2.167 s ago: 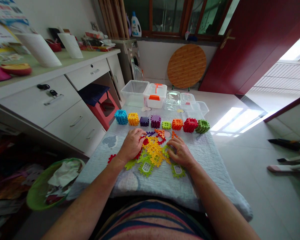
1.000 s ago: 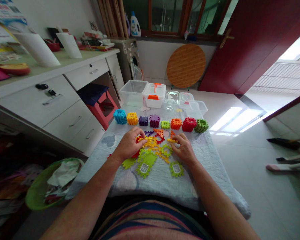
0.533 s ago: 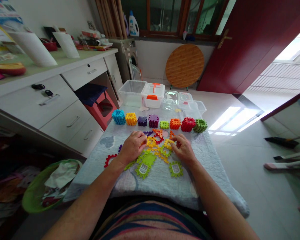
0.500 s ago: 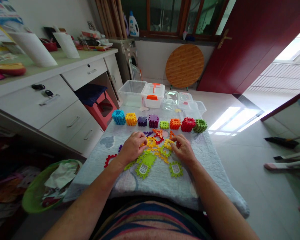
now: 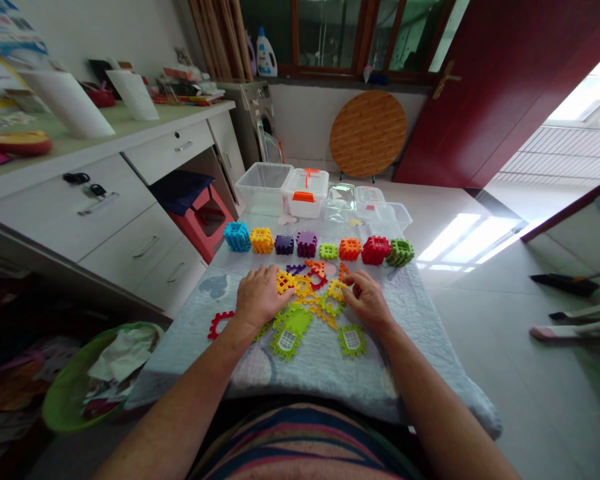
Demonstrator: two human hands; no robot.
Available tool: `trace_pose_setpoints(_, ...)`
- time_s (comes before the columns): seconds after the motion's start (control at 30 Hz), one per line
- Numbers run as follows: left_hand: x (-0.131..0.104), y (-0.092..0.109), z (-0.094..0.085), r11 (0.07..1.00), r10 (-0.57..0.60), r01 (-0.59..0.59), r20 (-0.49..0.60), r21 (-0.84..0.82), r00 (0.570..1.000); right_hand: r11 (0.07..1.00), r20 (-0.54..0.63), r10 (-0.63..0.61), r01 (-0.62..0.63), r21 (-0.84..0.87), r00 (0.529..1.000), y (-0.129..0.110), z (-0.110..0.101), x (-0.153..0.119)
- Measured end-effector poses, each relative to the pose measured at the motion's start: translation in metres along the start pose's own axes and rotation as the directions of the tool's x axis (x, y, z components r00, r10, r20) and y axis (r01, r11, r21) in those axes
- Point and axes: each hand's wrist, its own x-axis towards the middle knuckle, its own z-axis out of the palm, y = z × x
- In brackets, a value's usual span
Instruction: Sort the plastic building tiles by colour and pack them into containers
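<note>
Plastic interlocking building pieces lie in a loose pile on the cloth-covered table. My left hand [image 5: 261,295] is at the left of the pile, its thumb and fingers around the edges of a yellow lattice piece [image 5: 284,282] with red showing through it. On the right, my right hand [image 5: 367,298] pinches a yellow building piece [image 5: 335,289] between thumb and fingers. Another yellow piece [image 5: 304,286] lies between the hands. Nearer me are a green window piece [image 5: 287,341] and a second green window piece [image 5: 351,340]. A red frame piece [image 5: 221,325] is partly behind my left wrist.
Stacks sorted by colour stand in a row beyond the pile, from a blue stack [image 5: 237,237] to a dark green stack [image 5: 401,252]. Behind them are a clear bin [image 5: 264,190], an orange-latched box [image 5: 306,193] and other clear containers. A green basket [image 5: 60,400] stands left of the table.
My left hand has shifted slightly left and its thumb and fingers have spread, showing the yellow lattice piece. My right hand stays nearly in place with its yellow piece.
</note>
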Motion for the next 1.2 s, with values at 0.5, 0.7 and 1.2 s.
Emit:
trace_pose_setpoints(0.5,0.004,-0.005,-0.002,0.98,0.181,-0.186,-0.076,-0.066,0.98,1.0,-0.009,-0.001,0.001,-0.022,1.0,-0.001,-0.002,-0.002)
trace_pose_setpoints(0.7,0.006,-0.003,-0.001,0.979,0.198,-0.197,0.029,-0.055,0.98,1.0,0.006,0.015,-0.015,-0.018,1.0,-0.002,-0.003,-0.002)
trace_pose_setpoints(1.2,0.011,-0.002,-0.002,0.991,0.134,-0.133,0.092,-0.011,0.987,1.0,0.009,0.02,-0.019,-0.009,1.0,-0.001,-0.003,-0.002)
